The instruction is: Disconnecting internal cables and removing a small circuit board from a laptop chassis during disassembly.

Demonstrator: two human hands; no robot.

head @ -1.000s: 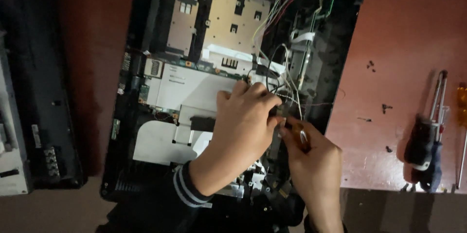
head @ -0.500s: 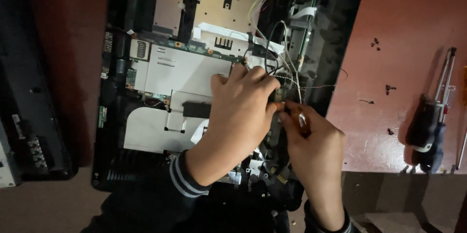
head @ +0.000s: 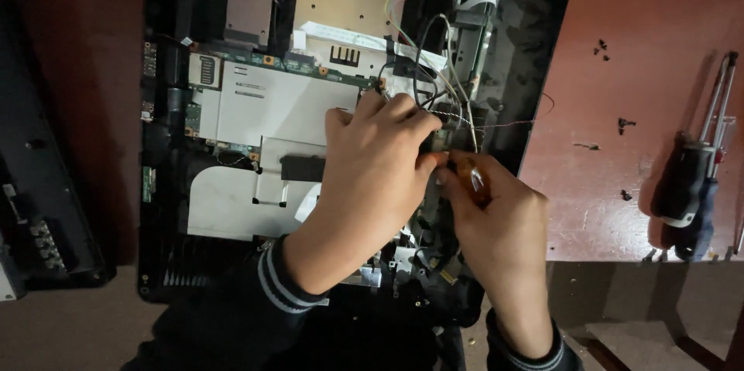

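— Where the two hands meet over the opened device (head: 232, 131), what do you see?

— The left hand (head: 376, 162) lies knuckles up on the wires (head: 434, 84), its fingertips curled down among them. Whether it pinches one, I cannot tell. The right hand (head: 500, 220) is closed around an orange-handled screwdriver (head: 471, 181), thumb pressed on the handle, touching the left hand's fingers.

— And the tip?

— Hidden behind the left hand. Just left of the hands sits a green circuit board (head: 256, 100) under pale metal shielding.

— Further out?

— On the red table (head: 620, 46) lie small dark screws (head: 601, 47), well apart from two dark-handled screwdrivers (head: 690, 193) by the right edge. A black panel (head: 39, 208) lies far left.
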